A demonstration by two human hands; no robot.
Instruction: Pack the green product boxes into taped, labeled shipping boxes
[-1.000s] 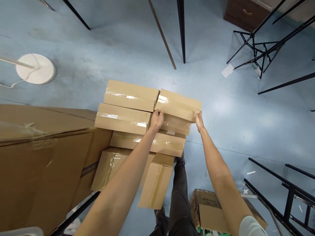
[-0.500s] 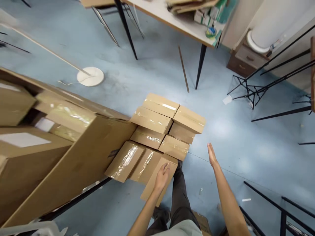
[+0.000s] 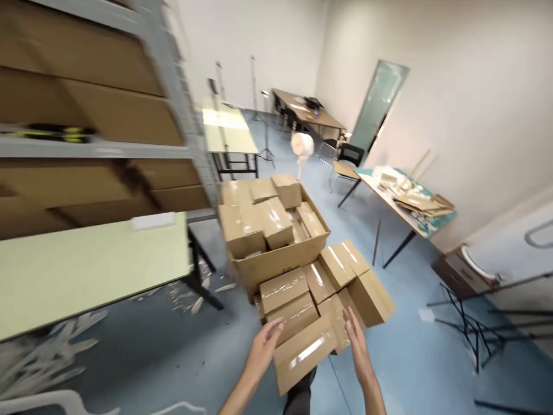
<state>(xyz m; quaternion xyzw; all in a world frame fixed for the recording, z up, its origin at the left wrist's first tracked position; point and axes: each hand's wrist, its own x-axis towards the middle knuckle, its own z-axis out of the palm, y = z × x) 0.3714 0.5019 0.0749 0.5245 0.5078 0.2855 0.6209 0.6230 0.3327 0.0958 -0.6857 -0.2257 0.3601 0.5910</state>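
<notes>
Several brown cardboard boxes, sealed with clear tape, form a stack on the floor in front of me. The nearest taped box lies tilted at the stack's front, close to my legs. My left hand is just off that box's left side, fingers extended, holding nothing. On the other side, my right hand is open in front of the stack's right side, near another cardboard box; whether it touches cannot be made out. Behind the stack stands a large open carton holding more taped boxes.
A pale green table stands at left, below a grey shelf rack loaded with cartons. To the right are a cluttered table and black metal frames. White scraps lie on the floor at lower left.
The view has swung up and left, bringing the shelf rack, the pale table and the far room into sight. My left hand has come off the front box; my right hand has moved closer to the stack.
</notes>
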